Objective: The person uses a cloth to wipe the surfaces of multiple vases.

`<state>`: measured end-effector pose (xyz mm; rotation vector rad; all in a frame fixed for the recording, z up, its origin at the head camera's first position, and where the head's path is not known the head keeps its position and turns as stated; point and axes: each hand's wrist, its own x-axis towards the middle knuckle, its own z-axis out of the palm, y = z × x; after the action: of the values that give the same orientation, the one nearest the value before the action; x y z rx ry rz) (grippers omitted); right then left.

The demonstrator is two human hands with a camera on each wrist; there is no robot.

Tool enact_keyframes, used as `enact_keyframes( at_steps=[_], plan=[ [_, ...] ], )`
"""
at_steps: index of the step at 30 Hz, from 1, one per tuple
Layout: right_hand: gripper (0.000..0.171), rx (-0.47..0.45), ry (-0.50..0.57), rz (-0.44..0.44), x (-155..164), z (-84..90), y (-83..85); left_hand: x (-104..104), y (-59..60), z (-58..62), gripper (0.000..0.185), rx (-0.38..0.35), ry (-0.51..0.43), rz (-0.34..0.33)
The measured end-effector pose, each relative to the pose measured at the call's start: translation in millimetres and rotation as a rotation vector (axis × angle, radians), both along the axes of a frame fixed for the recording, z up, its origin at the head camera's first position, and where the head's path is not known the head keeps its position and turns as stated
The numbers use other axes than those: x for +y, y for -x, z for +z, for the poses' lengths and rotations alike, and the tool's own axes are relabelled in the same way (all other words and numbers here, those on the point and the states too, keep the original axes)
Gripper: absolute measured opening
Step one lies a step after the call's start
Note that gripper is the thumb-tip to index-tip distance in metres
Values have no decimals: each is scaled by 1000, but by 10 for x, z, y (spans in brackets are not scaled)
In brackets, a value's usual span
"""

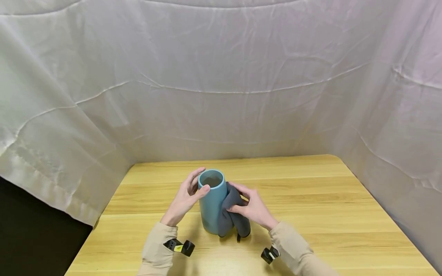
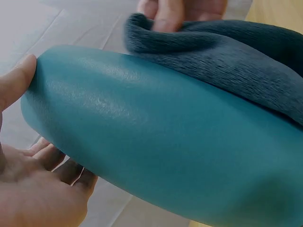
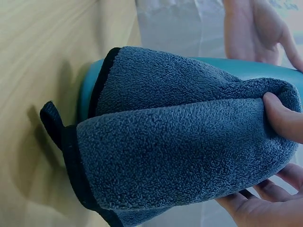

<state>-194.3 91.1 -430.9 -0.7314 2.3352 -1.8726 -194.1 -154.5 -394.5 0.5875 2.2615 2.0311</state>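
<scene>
A tall blue vase [image 1: 209, 211] with an open top stands upright on the wooden table. My left hand [image 1: 184, 200] holds it near the rim from the left, thumb in front and fingers round the far side. A grey towel [image 3: 165, 151] with black edging and a small hanging loop [image 3: 51, 120] drapes down along the vase's right side. Its upper part is pinched between the thumb and fingers of my right hand [image 1: 254, 207]. In the left wrist view the towel [image 2: 222, 59] lies along the side of the vase [image 2: 137, 123].
The light wooden table [image 1: 310, 214] spreads out on both sides of the vase. Pale fabric curtains [image 1: 221, 92] hang behind it and at its sides. A dark area [image 1: 34, 230] shows at the lower left. Each wrist wears a small black camera [image 1: 187, 248] on a strap.
</scene>
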Motion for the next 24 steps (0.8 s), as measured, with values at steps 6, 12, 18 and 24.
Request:
enact_keyframes(
  at_steps=[6,12,18,24],
  plan=[
    [73,-3,-13,-3,-3,-78,6,76,-63,20,56,32,18,67],
    [73,-11,-18,1,1,-77,-5,287,-160,22,65,106,119,346],
    [72,-16,-21,3,-1,-76,-9,372,-182,24,69,154,143,452],
    [71,-48,-15,-29,-3,-49,-3,306,-146,23,71,120,52,408]
  ],
)
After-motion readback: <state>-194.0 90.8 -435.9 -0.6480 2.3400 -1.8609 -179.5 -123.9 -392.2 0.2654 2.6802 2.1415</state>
